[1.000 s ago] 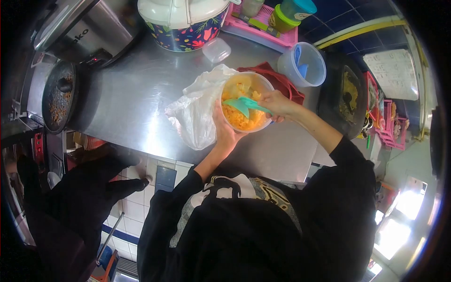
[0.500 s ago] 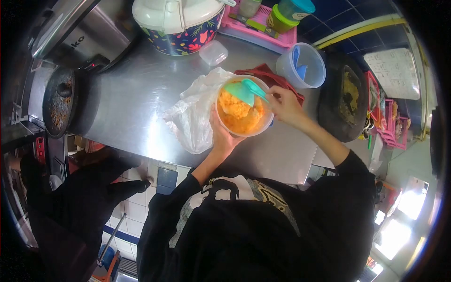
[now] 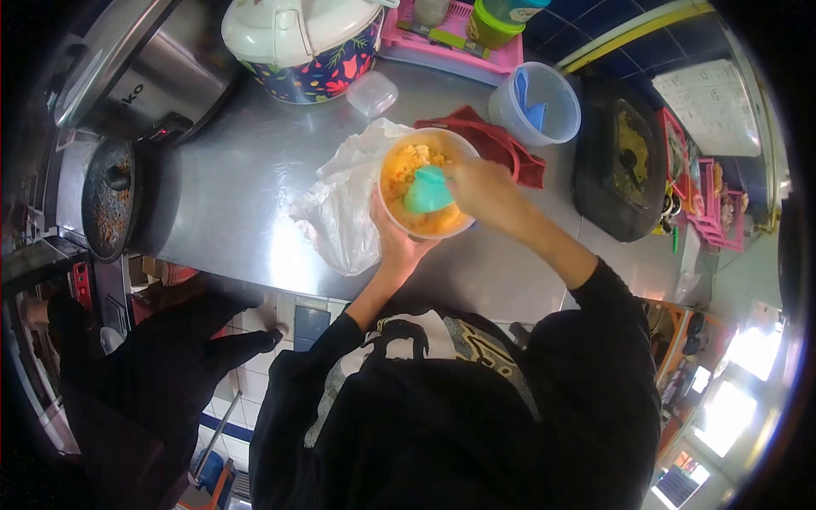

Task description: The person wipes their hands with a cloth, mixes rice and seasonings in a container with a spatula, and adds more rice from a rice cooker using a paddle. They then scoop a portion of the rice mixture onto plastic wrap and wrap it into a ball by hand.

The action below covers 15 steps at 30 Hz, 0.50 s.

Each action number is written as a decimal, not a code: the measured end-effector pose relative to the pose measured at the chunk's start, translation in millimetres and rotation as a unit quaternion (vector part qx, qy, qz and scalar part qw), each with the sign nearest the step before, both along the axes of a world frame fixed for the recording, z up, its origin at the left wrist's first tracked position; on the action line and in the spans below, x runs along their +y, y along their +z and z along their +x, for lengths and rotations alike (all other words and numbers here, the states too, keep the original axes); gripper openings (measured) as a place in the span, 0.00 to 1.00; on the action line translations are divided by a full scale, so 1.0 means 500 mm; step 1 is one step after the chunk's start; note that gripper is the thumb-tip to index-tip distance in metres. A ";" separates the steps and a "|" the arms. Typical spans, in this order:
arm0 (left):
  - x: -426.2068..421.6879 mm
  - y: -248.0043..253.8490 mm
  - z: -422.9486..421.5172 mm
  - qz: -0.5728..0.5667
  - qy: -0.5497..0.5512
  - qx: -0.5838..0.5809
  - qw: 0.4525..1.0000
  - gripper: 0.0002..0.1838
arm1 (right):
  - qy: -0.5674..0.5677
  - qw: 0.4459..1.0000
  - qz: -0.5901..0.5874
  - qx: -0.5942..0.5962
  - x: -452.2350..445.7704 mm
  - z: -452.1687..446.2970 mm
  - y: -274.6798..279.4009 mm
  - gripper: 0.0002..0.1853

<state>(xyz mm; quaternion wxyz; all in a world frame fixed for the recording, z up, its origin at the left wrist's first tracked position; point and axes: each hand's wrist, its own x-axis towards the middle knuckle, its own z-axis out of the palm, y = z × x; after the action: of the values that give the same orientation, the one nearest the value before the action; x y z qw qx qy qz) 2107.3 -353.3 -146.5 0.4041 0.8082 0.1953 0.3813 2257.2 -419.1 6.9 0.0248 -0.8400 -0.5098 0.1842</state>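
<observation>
A round tub [image 3: 427, 229] of orange, rice-like food [image 3: 398, 174] is held above the steel counter. Wrapped round its lower left side is my left hand [image 3: 398, 242]. My right hand [image 3: 489, 194], slightly blurred, grips the handle of a turquoise scoop [image 3: 427, 191], whose blade is in the food. Beside the tub on the left lies a crumpled clear plastic bag [image 3: 344, 208]. Behind it on the right is a dark red cloth [image 3: 489, 140].
Around the steel counter [image 3: 229, 187] stand a floral pot [image 3: 319, 72], a clear bucket with a blue scoop [image 3: 557, 106], a pink tray [image 3: 501, 64], a black pan [image 3: 109, 204] and a black container [image 3: 595, 183]. Another person in dark clothes [image 3: 144, 374] is at the lower left.
The turquoise scoop has moved from the tub's upper part down into its middle, along with my right hand. My left hand keeps hold of the tub. The view has shifted slightly.
</observation>
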 end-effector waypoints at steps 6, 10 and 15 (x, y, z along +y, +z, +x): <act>-0.004 0.003 0.006 -0.002 0.011 -0.015 1.000 0.69 | -0.028 0.996 0.087 -0.019 0.034 -0.003 -0.067 0.10; -0.003 0.000 0.008 -0.008 0.007 -0.024 1.000 0.69 | 0.022 1.000 0.019 0.013 0.020 -0.004 0.003 0.09; -0.005 -0.012 0.004 -0.029 0.003 -0.035 0.999 0.68 | 0.072 0.996 -0.010 -0.043 -0.017 -0.024 0.071 0.05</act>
<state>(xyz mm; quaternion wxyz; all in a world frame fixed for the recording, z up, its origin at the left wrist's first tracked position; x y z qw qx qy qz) 2109.4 -355.9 -152.5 0.4331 0.7818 0.1943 0.4043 2245.3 -427.5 42.5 -0.0186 -0.8086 -0.5674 0.1545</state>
